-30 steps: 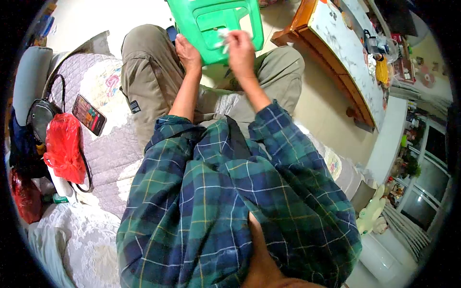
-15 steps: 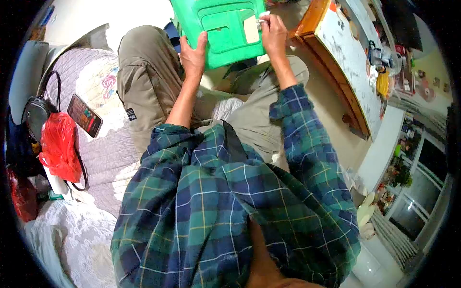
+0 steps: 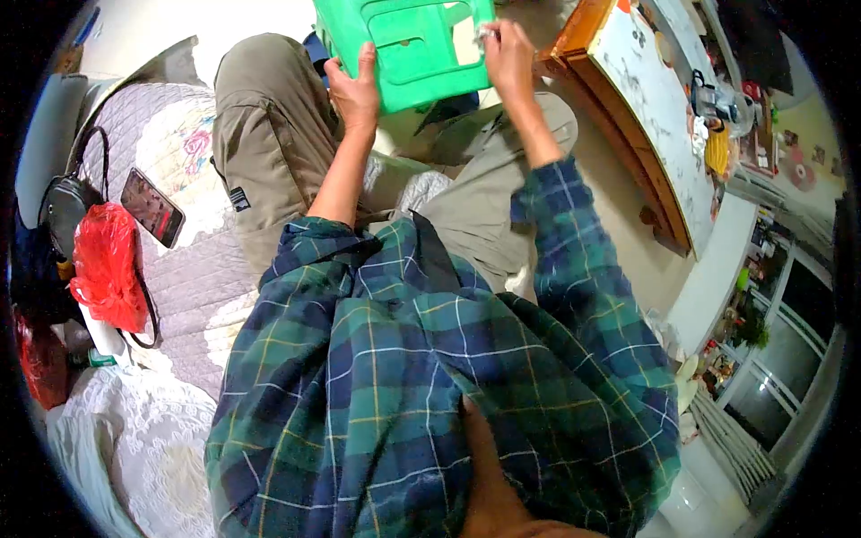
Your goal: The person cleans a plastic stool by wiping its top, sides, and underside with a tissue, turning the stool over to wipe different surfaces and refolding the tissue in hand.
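Observation:
A green plastic box with a recessed panel and a cut-out opening is held tilted above my lap, its top cropped by the frame edge. My left hand grips its left edge, the thumb upright against the panel and the other fingers partly hidden. Beside the opening, on the right edge, my right hand pinches a small whitish wad, which may be tissue or cloth. The wad touches or nearly touches the green plastic; I cannot tell which.
At left on the quilt lie a phone, a red plastic bag and a dark bag. A marble-topped wooden table stands at right, with a clear jug on it. My bent knees flank the box.
The green box and my left hand have shifted slightly up and left in the view. My right hand stays at the box's right edge, the whitish wad now showing more clearly.

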Demonstrator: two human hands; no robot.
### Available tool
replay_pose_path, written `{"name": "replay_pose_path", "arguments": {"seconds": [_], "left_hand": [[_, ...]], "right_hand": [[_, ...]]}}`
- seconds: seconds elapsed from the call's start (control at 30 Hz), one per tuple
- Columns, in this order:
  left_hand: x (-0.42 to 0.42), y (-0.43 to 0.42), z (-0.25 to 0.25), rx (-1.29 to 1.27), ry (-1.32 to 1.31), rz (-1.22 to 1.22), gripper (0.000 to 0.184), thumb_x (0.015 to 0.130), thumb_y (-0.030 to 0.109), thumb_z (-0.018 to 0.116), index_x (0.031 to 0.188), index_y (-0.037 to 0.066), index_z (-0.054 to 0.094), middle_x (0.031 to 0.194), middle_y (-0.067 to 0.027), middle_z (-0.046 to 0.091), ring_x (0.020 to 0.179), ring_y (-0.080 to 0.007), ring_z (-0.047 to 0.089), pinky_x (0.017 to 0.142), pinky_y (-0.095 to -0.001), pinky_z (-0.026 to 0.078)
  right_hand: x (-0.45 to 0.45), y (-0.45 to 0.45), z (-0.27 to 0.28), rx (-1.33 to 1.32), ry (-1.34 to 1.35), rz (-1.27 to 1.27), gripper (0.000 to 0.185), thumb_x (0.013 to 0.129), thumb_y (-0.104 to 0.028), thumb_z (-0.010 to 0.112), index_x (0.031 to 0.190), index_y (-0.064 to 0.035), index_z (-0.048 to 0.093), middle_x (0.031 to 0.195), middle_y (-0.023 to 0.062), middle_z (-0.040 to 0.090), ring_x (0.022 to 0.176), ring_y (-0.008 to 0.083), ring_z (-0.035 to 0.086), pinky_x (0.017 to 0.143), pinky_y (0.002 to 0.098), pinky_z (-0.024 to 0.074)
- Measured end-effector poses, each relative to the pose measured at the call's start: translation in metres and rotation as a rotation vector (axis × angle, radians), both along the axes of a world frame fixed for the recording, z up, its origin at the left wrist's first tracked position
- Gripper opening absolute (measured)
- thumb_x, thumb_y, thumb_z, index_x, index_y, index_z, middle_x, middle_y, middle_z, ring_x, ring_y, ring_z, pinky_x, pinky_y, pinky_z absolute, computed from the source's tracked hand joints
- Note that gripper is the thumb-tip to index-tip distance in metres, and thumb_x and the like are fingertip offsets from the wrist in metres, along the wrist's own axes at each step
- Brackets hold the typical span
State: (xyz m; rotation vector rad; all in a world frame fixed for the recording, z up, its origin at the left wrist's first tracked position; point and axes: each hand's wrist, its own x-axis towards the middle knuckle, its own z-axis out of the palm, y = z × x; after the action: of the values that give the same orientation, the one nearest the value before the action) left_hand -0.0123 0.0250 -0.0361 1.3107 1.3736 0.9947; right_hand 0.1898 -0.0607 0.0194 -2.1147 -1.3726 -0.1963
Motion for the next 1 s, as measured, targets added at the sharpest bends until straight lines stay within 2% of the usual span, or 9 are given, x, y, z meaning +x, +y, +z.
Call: {"name": "replay_pose_path", "arguments": {"seconds": [0.13, 0.27, 0.33, 0.4, 0.6, 0.67, 0.73, 0.8, 1.0], "left_hand": [[-0.003, -0.002, 0.004, -0.025, 0.043, -0.062, 0.077, 0.079, 0.055, 0.062, 0.118, -0.008, 0.043, 0.104, -0.029, 0.056, 0.098, -0.0395, 0.055, 0.085, -0.0444, 0.041], [-0.007, 0.008, 0.005, 0.088, 0.081, -0.158, 0.083, 0.08, 0.053, 0.061, 0.127, -0.01, 0.035, 0.121, -0.0323, 0.045, 0.114, -0.0423, 0.045, 0.095, -0.0461, 0.036], [-0.008, 0.003, 0.033, 0.257, 0.22, -0.159, 0.074, 0.085, 0.043, 0.059, 0.129, -0.01, 0.033, 0.125, -0.0312, 0.041, 0.118, -0.0427, 0.042, 0.099, -0.0453, 0.033], [-0.004, 0.002, 0.072, 0.943, 0.296, -0.162, 0.06, 0.088, 0.031, 0.056, 0.127, -0.009, 0.036, 0.124, -0.0279, 0.045, 0.116, -0.0417, 0.044, 0.1, -0.0451, 0.035], [0.104, -0.026, 0.059, 0.178, 0.337, -0.704, 0.05, 0.093, 0.039, 0.043, 0.115, -0.006, 0.051, 0.107, -0.0323, 0.057, 0.103, -0.044, 0.055, 0.087, -0.0479, 0.044], [0.123, -0.02, 0.062, -0.147, -0.011, -0.662, 0.05, 0.092, 0.04, 0.041, 0.107, -0.006, 0.053, 0.101, -0.0326, 0.058, 0.101, -0.0471, 0.054, 0.085, -0.0503, 0.043], [0.11, -0.018, 0.084, 0.02, 0.078, -0.569, 0.049, 0.094, 0.042, 0.039, 0.09, -0.004, 0.055, 0.084, -0.0241, 0.062, 0.082, -0.0397, 0.062, 0.073, -0.0467, 0.047], [0.077, -0.002, 0.118, -0.121, -0.395, -0.444, 0.049, 0.093, 0.049, 0.041, 0.073, 0.005, 0.048, 0.057, -0.0032, 0.047, 0.05, -0.0154, 0.047, 0.048, -0.03, 0.039], [0.011, 0.024, 0.103, -0.156, -0.526, -0.352, 0.053, 0.09, 0.055, 0.044, 0.076, 0.006, 0.058, 0.053, 0.0022, 0.045, 0.046, -0.0091, 0.039, 0.045, -0.0257, 0.031]], "right_hand": [[-0.052, -0.066, 0.0, -0.089, 0.165, -0.038, 0.013, 0.08, -0.005, 0.058, 0.092, -0.0018, 0.058, 0.083, 0.0163, 0.059, 0.081, 0.0335, 0.059, 0.069, 0.0417, 0.0474], [-0.058, -0.11, -0.04, 0.071, 0.622, -0.156, 0.015, 0.082, -0.008, 0.063, 0.096, -0.0024, 0.06, 0.083, 0.0074, 0.061, 0.073, 0.0141, 0.057, 0.065, 0.0279, 0.0469], [-0.052, -0.118, -0.023, 0.458, 1.085, -0.285, 0.018, 0.086, -0.007, 0.061, 0.103, -0.0009, 0.057, 0.091, 0.0029, 0.061, 0.079, 0.0115, 0.057, 0.072, 0.0235, 0.0462], [-0.05, -0.128, -0.021, 0.524, 1.228, -0.341, 0.02, 0.089, -0.007, 0.058, 0.107, -0.0017, 0.053, 0.093, 0.0032, 0.06, 0.081, 0.0107, 0.056, 0.073, 0.0233, 0.0453], [-0.056, -0.133, -0.031, 0.607, 1.475, -0.193, 0.021, 0.088, -0.005, 0.059, 0.107, -0.0035, 0.051, 0.093, 0.0023, 0.059, 0.079, 0.0095, 0.056, 0.069, 0.0214, 0.0443], [-0.057, -0.143, -0.026, 0.625, 1.514, -0.172, 0.022, 0.087, -0.006, 0.059, 0.108, -0.0046, 0.051, 0.093, 0.002, 0.059, 0.079, 0.0097, 0.056, 0.069, 0.0216, 0.0448], [-0.057, -0.149, -0.024, 0.656, 1.558, -0.148, 0.022, 0.087, -0.006, 0.059, 0.108, -0.0056, 0.052, 0.092, 0.0018, 0.059, 0.08, 0.0099, 0.057, 0.069, 0.0218, 0.0453], [-0.053, -0.152, -0.028, 0.737, 1.599, -0.111, 0.023, 0.087, -0.008, 0.06, 0.109, -0.0077, 0.052, 0.093, 0.0015, 0.06, 0.08, 0.0097, 0.058, 0.068, 0.0225, 0.0464], [-0.049, -0.147, -0.022, 0.796, 1.635, 0.023, 0.026, 0.087, -0.006, 0.059, 0.111, -0.0071, 0.05, 0.105, 0.0063, 0.06, 0.095, 0.0171, 0.059, 0.081, 0.0305, 0.049]]}}
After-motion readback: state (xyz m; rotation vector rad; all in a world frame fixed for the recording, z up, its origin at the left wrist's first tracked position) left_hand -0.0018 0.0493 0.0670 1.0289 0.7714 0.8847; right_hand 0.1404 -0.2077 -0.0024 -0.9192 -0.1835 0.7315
